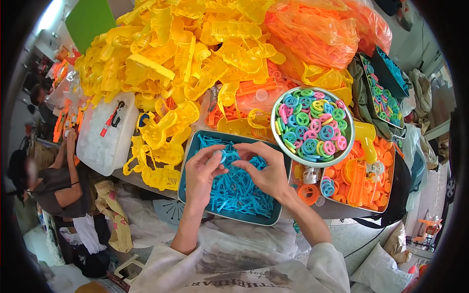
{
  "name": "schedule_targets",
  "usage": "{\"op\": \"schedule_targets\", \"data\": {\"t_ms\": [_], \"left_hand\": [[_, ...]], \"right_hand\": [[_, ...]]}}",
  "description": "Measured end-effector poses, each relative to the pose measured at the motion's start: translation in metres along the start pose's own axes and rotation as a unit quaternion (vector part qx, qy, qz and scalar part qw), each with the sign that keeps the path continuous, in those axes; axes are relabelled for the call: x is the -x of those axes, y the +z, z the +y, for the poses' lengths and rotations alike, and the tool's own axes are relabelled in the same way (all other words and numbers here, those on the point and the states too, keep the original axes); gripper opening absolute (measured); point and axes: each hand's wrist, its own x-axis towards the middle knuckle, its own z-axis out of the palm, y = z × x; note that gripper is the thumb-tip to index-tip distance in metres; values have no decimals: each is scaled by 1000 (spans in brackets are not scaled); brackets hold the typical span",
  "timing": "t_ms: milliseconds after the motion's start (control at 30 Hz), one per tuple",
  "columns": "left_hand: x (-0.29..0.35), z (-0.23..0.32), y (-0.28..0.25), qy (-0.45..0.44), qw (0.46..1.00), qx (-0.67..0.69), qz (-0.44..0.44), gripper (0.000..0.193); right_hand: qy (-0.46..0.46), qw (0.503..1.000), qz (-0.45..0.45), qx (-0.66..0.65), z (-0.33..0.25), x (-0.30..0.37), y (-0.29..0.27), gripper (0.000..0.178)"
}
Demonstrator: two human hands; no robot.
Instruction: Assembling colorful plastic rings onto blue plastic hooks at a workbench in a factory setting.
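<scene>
Over a dark teal tray (pixel 244 218) of thin blue plastic pieces (pixel 242 191), my two hands meet. My left hand (pixel 201 172) pinches a small light-blue ring-shaped part (pixel 223 156), mostly covered by the fingers; it looks like the little wheels in the bowl. Against it, the fingertips of my right hand (pixel 266 168) are closed on a blue plastic piece (pixel 231 150), partly hidden. Just right of my right hand stands a round metal bowl (pixel 277 128) heaped with small wheels (pixel 312 124) in pink, green, blue and yellow.
Yellow plastic shells (pixel 166 63) pile up behind the tray, beside an orange-filled plastic bag (pixel 312 36). A white tub (pixel 105 136) stands left. Orange parts (pixel 381 176) fill a box at right. Another tray of wheels (pixel 381 93) lies beyond. At far left a person (pixel 61 183) works.
</scene>
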Motion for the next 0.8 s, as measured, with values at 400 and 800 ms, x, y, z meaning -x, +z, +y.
{"op": "schedule_targets", "data": {"t_ms": [400, 800], "left_hand": [[-6, -3, -10, -226, 932, 283, -19, 20], [-21, 22, -5, -90, 982, -154, -57, 32]], "right_hand": [[-74, 995, -50, -54, -13, -1, -1, 37], [84, 938, -174, -287, 7, 1, -9, 32]]}}
